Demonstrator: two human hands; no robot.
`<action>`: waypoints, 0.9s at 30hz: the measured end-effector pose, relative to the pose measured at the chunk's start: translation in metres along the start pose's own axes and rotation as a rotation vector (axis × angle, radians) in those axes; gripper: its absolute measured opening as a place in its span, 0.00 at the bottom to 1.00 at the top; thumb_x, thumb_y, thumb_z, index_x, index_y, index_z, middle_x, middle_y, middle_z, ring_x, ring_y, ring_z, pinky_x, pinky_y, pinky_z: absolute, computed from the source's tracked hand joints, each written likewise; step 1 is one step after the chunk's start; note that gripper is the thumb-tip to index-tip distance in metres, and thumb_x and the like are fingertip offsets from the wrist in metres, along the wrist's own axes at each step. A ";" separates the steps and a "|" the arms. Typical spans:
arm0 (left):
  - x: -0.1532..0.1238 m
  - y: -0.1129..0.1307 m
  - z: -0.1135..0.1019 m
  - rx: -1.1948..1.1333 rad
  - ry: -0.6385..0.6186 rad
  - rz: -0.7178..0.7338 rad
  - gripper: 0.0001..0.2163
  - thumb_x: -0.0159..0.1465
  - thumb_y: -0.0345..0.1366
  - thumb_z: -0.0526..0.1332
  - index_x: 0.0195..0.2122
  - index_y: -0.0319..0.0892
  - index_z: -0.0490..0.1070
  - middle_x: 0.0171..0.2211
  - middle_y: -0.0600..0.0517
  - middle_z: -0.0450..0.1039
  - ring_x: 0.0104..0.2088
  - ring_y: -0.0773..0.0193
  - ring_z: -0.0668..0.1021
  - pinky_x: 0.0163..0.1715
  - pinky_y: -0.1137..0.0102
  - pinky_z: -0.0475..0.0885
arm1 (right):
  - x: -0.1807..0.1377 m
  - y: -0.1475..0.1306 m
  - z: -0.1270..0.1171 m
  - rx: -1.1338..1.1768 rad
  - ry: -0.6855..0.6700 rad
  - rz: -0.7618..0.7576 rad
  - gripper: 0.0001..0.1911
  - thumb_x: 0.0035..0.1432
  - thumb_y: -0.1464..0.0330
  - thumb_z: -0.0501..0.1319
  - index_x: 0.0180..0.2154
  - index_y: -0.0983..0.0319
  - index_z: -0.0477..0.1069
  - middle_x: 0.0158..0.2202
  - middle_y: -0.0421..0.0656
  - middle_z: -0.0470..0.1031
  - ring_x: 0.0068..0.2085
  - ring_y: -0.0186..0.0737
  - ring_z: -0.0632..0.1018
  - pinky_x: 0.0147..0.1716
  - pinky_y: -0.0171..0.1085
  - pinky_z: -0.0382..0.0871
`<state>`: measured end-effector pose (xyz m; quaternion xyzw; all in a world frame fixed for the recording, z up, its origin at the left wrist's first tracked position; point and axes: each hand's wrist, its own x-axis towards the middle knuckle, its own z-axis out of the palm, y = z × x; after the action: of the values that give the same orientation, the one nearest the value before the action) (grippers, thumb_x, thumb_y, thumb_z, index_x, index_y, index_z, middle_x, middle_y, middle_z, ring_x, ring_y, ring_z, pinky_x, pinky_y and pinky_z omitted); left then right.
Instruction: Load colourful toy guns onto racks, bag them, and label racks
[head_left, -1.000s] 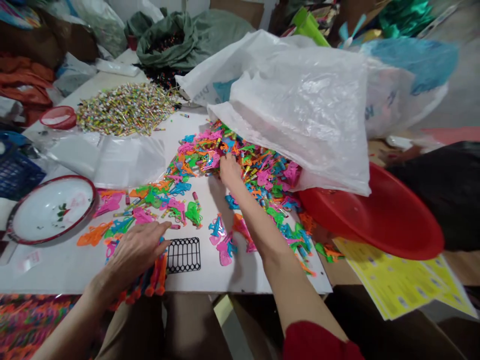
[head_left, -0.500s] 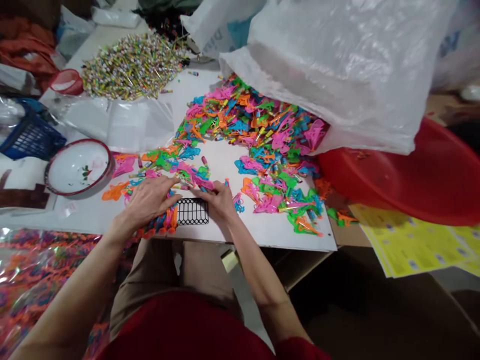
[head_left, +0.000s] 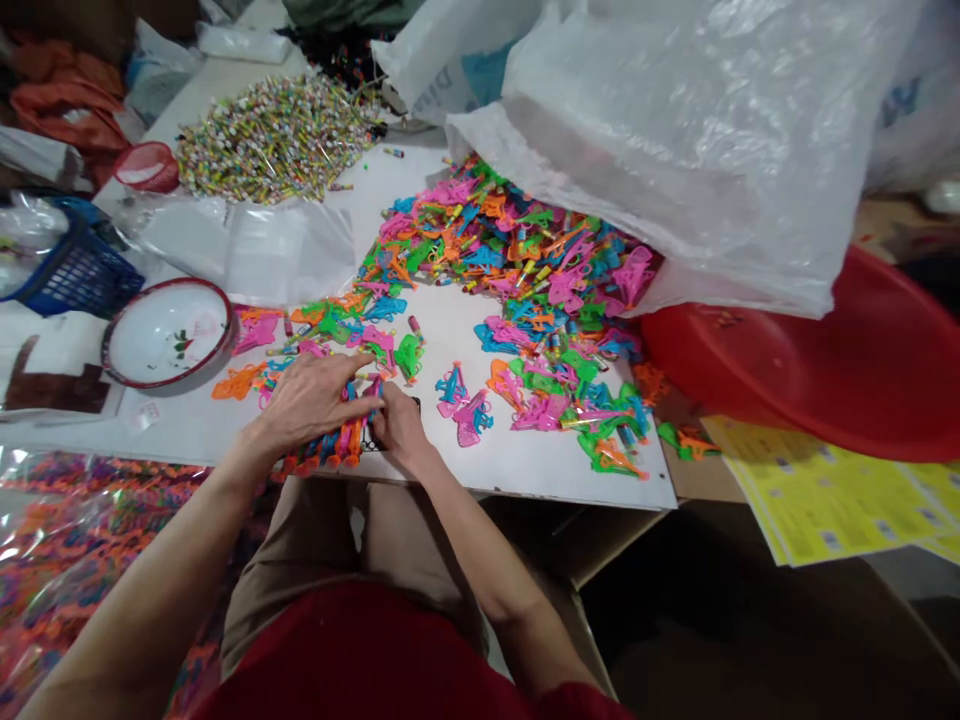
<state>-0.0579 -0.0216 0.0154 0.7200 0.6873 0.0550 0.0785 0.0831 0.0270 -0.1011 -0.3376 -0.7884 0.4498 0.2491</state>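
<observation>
Lap: Beige cloth trousers (head_left: 292, 530) and a red cloth top (head_left: 352, 650) are framed below the flat white tabletop (head_left: 442, 310); clear plastic bags (head_left: 82, 540) filled with bright pieces are seen at lower left.
Left hand (head_left: 315, 400): It is laid palm down across a row of bright, orange-ended plastic pieces (head_left: 330, 448) at the table's near edge, fingers extended, thumb parted; nothing is seen gripped, though the underside is hidden.
Right hand (head_left: 403, 425): Its fingers are curled in beside the left thumb, against the row's right end; whether a piece is pinched in them cannot be told.
Rack: The black rectangular openwork rack (head_left: 370, 435), seen in plain view half a second earlier, is now mostly covered by the right hand, which has been shifted leftward. By this, the row appears to be getting its right end tended, perhaps with an added piece.
Pink-and-blue pieces: A few glossy plastic pieces (head_left: 471, 418), partly masked earlier, are uncovered right of the rack.
Bowl: A round white enamel bowl with a dark red rim (head_left: 142, 330) is set at left.
Heap: Mixed pink, green, blue and orange plastic pieces (head_left: 517, 250) are piled beyond, partly overhung by a white plastic sack (head_left: 712, 150).
Far pile: Small yellow-and-white cylinders (head_left: 270, 135) are mounded behind.
</observation>
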 end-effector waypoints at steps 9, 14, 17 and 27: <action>0.000 -0.003 0.000 -0.081 0.019 0.031 0.22 0.68 0.47 0.51 0.59 0.43 0.66 0.51 0.45 0.75 0.49 0.53 0.78 0.49 0.61 0.68 | 0.006 -0.017 0.001 -0.391 -0.235 -0.039 0.14 0.55 0.76 0.54 0.44 0.65 0.67 0.44 0.53 0.73 0.42 0.45 0.75 0.43 0.40 0.70; -0.001 -0.002 0.000 -0.080 -0.001 0.024 0.20 0.67 0.37 0.47 0.55 0.42 0.70 0.48 0.45 0.77 0.47 0.53 0.79 0.46 0.60 0.70 | 0.015 -0.005 -0.031 -0.226 -0.392 -0.108 0.09 0.59 0.75 0.54 0.41 0.64 0.69 0.36 0.44 0.75 0.36 0.38 0.75 0.39 0.36 0.70; -0.001 -0.003 0.004 -0.069 -0.011 0.031 0.20 0.67 0.35 0.46 0.56 0.42 0.69 0.47 0.46 0.77 0.45 0.54 0.79 0.45 0.59 0.70 | 0.058 0.004 -0.075 -0.258 -0.417 -0.151 0.10 0.61 0.74 0.54 0.41 0.63 0.72 0.34 0.42 0.76 0.36 0.37 0.76 0.39 0.34 0.70; 0.001 0.002 0.004 -0.039 -0.005 0.037 0.17 0.70 0.39 0.48 0.54 0.46 0.69 0.43 0.48 0.79 0.41 0.57 0.79 0.43 0.60 0.69 | 0.198 0.009 -0.124 -0.924 0.069 0.033 0.17 0.61 0.80 0.47 0.43 0.70 0.73 0.52 0.59 0.68 0.55 0.53 0.68 0.51 0.47 0.64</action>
<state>-0.0556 -0.0212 0.0122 0.7310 0.6726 0.0679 0.0932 0.0440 0.2470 -0.0334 -0.4405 -0.8920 0.0438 0.0917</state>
